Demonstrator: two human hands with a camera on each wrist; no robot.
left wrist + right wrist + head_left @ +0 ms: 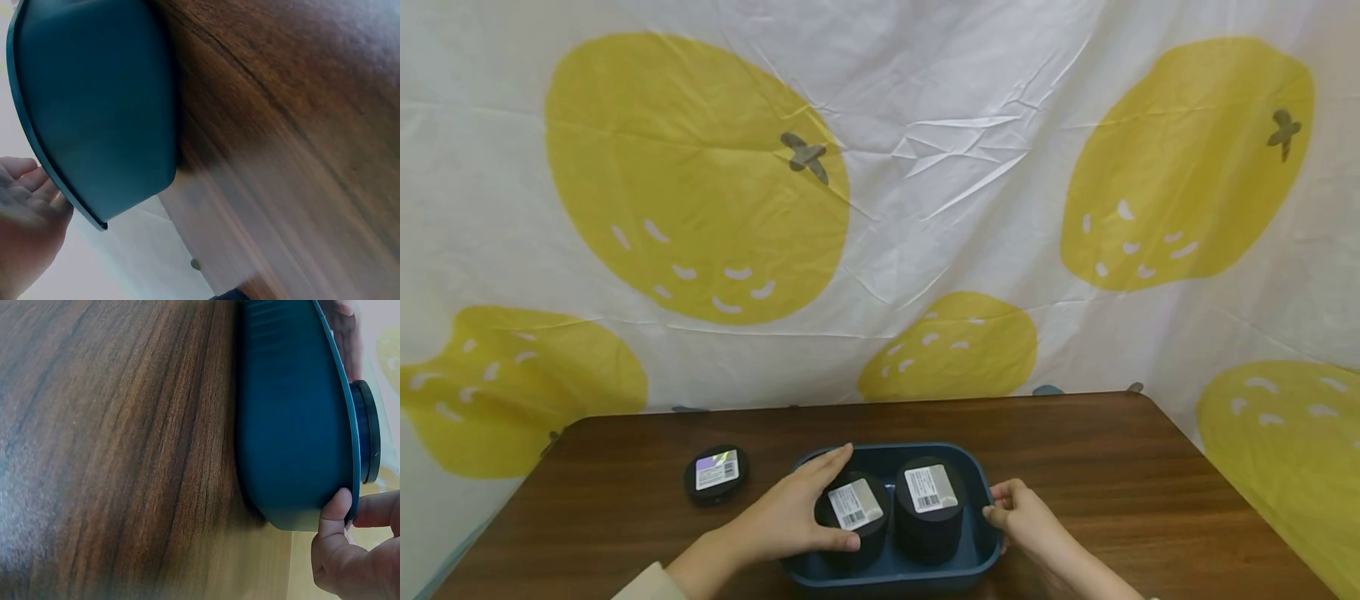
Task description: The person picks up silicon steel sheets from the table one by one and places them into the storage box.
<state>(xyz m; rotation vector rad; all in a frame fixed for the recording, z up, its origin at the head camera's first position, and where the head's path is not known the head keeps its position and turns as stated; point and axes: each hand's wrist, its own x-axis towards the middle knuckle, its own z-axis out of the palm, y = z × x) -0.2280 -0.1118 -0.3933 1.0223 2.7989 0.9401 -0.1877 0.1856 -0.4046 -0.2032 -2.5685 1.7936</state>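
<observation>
A dark blue plastic bin (895, 575) stands on the table with two black round containers inside. The left container (874, 533) bears a white barcode label on top. My left hand (786, 512) spans it, thumb on the near side and fingers on the far side. Beside it is the right container (928, 533), which looks like a stack and has a similar label. At the bin's right end, my right hand (1030, 521) pinches the rim between thumb and fingers, plain in the right wrist view on the bin wall (294, 425). Their lower parts are hidden inside the bin.
A flat black disc (717, 479) with a barcode label lies on the brown wooden table (1090, 467), left of the bin. Behind the table's back edge hangs a white cloth (955, 208) printed with yellow fruit.
</observation>
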